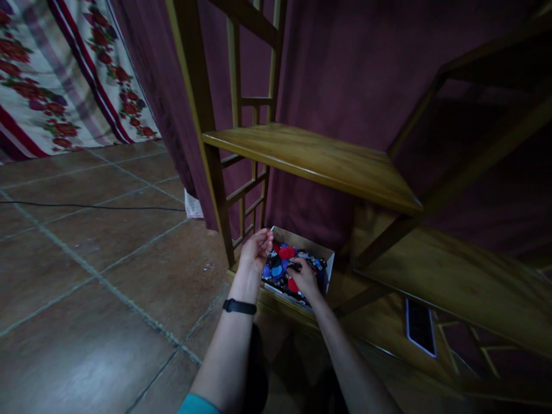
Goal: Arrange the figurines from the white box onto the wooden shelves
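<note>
As the right hand (304, 278) pinches a dark item (295, 267) over the box (330, 269), the left hand (257, 247) curls alongside, grip unclear.

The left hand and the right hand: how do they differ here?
The left hand is at the far left corner of the box, while the right hand reaches in among the colourful pieces. The left hand's wrist wears a dark band; the right hand's shows none. Both hands are bare.
</note>
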Available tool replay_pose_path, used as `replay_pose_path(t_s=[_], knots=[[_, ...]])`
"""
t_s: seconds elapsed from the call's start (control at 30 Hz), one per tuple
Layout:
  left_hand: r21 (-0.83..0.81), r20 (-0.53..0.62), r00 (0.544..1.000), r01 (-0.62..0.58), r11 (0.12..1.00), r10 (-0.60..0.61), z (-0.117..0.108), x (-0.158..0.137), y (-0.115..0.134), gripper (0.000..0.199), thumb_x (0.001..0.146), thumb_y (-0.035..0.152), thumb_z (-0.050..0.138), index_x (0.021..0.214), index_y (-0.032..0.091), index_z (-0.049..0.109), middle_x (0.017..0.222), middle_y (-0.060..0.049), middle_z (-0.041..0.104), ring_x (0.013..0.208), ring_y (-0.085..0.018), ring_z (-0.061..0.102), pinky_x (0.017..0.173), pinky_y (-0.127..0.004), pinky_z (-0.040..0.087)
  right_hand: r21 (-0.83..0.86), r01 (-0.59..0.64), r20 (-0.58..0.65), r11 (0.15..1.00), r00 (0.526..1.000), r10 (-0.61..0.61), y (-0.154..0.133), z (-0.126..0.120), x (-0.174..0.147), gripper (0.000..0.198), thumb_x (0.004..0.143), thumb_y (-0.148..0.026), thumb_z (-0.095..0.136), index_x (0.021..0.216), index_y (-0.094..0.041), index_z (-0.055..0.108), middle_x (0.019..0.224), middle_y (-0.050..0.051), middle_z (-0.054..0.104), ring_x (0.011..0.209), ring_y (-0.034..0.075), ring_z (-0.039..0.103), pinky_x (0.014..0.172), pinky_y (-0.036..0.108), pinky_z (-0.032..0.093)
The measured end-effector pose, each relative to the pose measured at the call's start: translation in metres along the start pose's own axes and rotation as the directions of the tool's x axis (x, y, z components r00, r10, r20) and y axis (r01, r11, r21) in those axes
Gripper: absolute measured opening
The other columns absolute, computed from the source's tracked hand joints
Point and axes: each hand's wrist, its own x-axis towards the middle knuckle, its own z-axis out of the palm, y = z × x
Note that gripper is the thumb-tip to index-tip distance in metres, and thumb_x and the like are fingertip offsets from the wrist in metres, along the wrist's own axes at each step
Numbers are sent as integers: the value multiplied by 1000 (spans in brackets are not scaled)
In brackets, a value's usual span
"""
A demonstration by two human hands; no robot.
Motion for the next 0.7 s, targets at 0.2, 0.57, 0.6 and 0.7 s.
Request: replay_pose_path(t_s=[0.2, 0.57, 0.6, 0.7], knots=[[-21, 18, 1000, 8, 1000, -8, -1, -1, -1, 16, 75, 2, 50, 85, 11, 59, 68, -6, 65, 55, -9, 62, 49, -16, 50, 64, 19, 15, 998, 1000, -20, -1, 16, 2, 27, 67, -27, 59, 94, -21, 60, 92, 2, 64, 87, 18, 58, 82, 32, 43], [-19, 7, 1000, 7, 1000, -7, 1, 0, -2, 16, 75, 1, 51, 83, 12, 59, 68, -5, 65, 55, -9, 62, 49, -15, 49, -107, 94, 13, 990, 996, -94, -6, 38, 0, 24, 69, -26, 59, 91, -20, 63, 91, 4, 61, 84, 18, 57, 78, 31, 45], [-14, 9, 1000, 3, 1000, -3, 0, 0, -2, 16, 75, 0, 51, 83, 11, 59, 68, -5, 65, 56, -9, 62, 49, -15, 49, -123, 91, 16, 988, 996, -90, -7, 39, 0, 24, 69, -25, 59, 91, -20, 63, 91, 5, 61, 83, 18, 57, 78, 31, 46], [-11, 10, 1000, -3, 1000, 3, 0, 1, -1, 16, 75, 0, 50, 82, 11, 59, 68, -5, 65, 56, -9, 62, 49, -15, 49, -164, 96, 25, 982, 995, -93, -9, 39, 0, 24, 68, -25, 60, 91, -19, 64, 92, 6, 60, 84, 19, 57, 77, 32, 46]])
